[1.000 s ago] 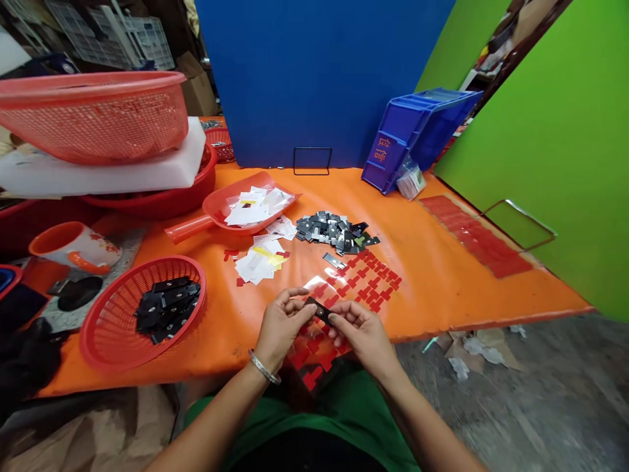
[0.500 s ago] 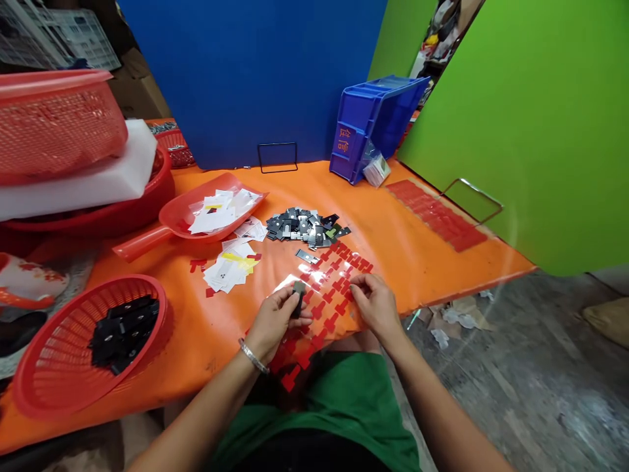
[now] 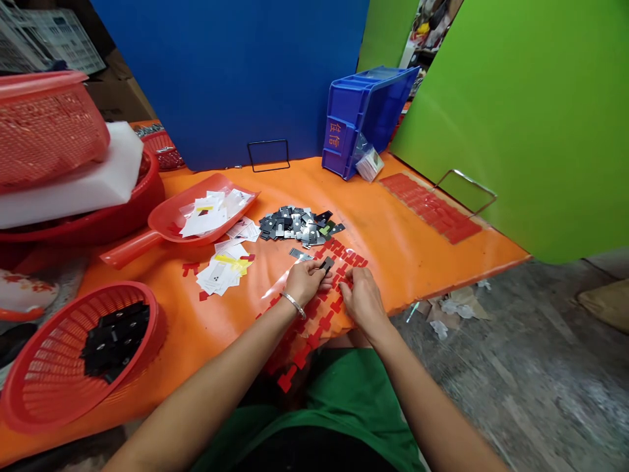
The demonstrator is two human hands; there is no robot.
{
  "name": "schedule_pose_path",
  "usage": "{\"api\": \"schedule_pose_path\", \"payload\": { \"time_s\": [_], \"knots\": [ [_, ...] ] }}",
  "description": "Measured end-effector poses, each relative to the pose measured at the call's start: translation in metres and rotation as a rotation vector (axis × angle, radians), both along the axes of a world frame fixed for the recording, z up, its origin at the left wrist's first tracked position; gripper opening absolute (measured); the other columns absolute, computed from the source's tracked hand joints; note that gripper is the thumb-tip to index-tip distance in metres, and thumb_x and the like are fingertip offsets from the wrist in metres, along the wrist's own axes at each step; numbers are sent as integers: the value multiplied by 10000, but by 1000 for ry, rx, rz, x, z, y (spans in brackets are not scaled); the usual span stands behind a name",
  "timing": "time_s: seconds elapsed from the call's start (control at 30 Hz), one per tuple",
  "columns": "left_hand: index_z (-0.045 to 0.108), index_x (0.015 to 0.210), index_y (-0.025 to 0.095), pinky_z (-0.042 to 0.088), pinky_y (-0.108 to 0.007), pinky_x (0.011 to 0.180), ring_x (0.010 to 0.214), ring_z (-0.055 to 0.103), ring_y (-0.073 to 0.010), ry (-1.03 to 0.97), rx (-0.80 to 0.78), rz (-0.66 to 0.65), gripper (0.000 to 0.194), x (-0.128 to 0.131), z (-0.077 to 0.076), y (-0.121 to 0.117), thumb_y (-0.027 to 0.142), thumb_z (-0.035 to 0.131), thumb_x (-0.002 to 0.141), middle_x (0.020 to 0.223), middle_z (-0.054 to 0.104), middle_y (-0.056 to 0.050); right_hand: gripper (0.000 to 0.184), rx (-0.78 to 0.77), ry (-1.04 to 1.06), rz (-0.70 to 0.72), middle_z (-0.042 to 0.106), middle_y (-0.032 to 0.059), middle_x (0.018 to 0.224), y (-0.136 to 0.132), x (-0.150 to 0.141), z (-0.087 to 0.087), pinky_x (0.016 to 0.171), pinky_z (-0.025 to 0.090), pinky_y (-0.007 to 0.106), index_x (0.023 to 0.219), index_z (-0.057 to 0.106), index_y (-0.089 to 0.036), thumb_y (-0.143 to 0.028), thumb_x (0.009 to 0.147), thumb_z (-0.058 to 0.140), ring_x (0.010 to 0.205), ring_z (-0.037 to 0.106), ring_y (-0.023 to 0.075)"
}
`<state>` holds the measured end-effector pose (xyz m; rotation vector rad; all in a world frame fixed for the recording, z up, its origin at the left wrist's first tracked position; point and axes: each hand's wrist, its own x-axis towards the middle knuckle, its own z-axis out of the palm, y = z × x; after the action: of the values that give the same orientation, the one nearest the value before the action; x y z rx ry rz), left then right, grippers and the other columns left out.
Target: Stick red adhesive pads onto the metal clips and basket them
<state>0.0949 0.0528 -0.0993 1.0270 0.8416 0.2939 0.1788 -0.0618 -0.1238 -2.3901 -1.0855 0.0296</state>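
Observation:
Between the thumb and fingers of my left hand point(image 3: 303, 283) is a small dark metal plate point(image 3: 327, 264), tilted above a clear sheet of red stickers point(image 3: 325, 321). The sheet lies at the table's front edge and hangs partly over it. My right hand point(image 3: 363, 298) is over the sheet's right side, its fingers curled in near the thumb; whatever is at the fingertips is hidden. Just beyond my left hand lies a single metal plate point(image 3: 299, 254). Behind it is a pile of dark and shiny metal plates point(image 3: 297, 226).
Left on the orange table point(image 3: 167, 341) are a red basket point(image 3: 154, 328) of black parts, a red scoop point(image 3: 130, 251) and paper slips point(image 3: 216, 275). A blue bin point(image 3: 339, 105) stands at the back. Red sheets point(image 3: 432, 210) lie right, by the green panel point(image 3: 531, 131).
My left hand has moved right and farther forward with the metal plate, closer to my right hand. My right hand has turned inward with fingers more curled. The whole view has shifted slightly.

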Motion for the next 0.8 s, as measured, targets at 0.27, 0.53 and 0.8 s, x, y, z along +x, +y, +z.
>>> {"api": "schedule_pose_path", "payload": {
  "time_s": [0.27, 0.53, 0.8],
  "knots": [
    [629, 790, 73, 551, -187, 562, 542, 642, -90, -11, -14, 1, 69, 9, -23, 1, 40, 570, 802, 667, 669, -58, 74, 189, -2, -1, 527, 81, 814, -4, -6, -11, 759, 444, 363, 751, 566, -185, -175, 785, 500, 809, 511, 234],
    [619, 753, 78, 551, -203, 557, 518, 635, -95, 7, -12, 24, 23, 9, -23, 0, 66, 620, 773, 635, 658, -47, 44, 341, 216, 42, 563, 45, 794, -8, -2, 2, 754, 424, 346, 734, 536, -204, -206, 768, 509, 803, 522, 209],
    [595, 834, 78, 553, -225, 572, 530, 637, -106, -5, -46, 14, 108, 4, -2, 0, 8, 603, 752, 639, 652, -45, 224, 684, 654, -181, 562, 1, 732, -19, 4, 7, 643, 459, 275, 790, 533, -191, -370, 718, 646, 675, 540, 145]
  ]
}}
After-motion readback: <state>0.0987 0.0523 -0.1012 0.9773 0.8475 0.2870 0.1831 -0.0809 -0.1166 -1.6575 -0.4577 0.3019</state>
